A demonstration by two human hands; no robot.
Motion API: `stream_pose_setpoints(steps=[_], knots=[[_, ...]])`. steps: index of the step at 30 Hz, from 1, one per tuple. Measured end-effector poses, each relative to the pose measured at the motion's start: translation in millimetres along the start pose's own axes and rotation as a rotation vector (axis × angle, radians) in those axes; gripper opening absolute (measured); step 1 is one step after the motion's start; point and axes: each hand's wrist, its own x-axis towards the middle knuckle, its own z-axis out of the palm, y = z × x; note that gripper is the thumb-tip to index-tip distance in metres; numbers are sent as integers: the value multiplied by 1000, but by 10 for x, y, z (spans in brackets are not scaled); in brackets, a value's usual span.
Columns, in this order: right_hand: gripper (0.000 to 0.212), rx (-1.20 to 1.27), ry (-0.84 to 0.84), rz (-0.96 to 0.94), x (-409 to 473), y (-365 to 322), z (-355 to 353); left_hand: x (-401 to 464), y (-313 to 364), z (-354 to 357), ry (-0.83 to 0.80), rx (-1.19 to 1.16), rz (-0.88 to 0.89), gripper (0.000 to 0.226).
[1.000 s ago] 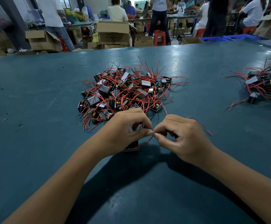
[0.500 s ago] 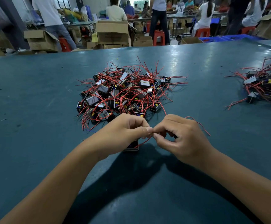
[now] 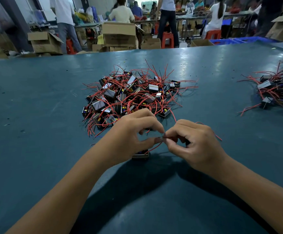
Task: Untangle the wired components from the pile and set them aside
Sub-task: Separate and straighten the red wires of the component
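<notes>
We see a small black box-shaped component with thin red wire leads (image 3: 140,155) resting on the dark teal table top (image 3: 36,115), directly below our curled left fingers and mostly hidden by them. Our left hand (image 3: 134,132) has its fingers bent in, thumb and forefinger tips closed narrowly on the red lead just where they meet the right fingertips. Our right hand (image 3: 194,144) is curled too, its thumb and forefinger pinching the same wire; a loose red end runs over the back of that hand and trails out past the knuckles to the right. Whether the lower fingers of either hand hold anything more we cannot tell. Just beyond the left fingers lies the tangled pile of black box components and red wires (image 3: 134,95), its nearest strands almost touching the knuckles. Well apart to the right of the right fingers sits a second smaller heap of black components with red wires (image 3: 279,92). Farther off, past the table edge, stand brown cardboard boxes (image 3: 118,34), red plastic stools (image 3: 167,39) and blurred people (image 3: 64,17).
</notes>
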Motion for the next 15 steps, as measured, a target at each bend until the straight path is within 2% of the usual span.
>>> stream_pose_setpoints(steps=[10, 15], knots=[[6, 18, -7, -7, 1, -32, -17, 11, -47, 23, 36, 70, 108, 13], [6, 34, 2, -13, 1, -28, -20, 22, -7, 46, 43, 32, 59, 13]])
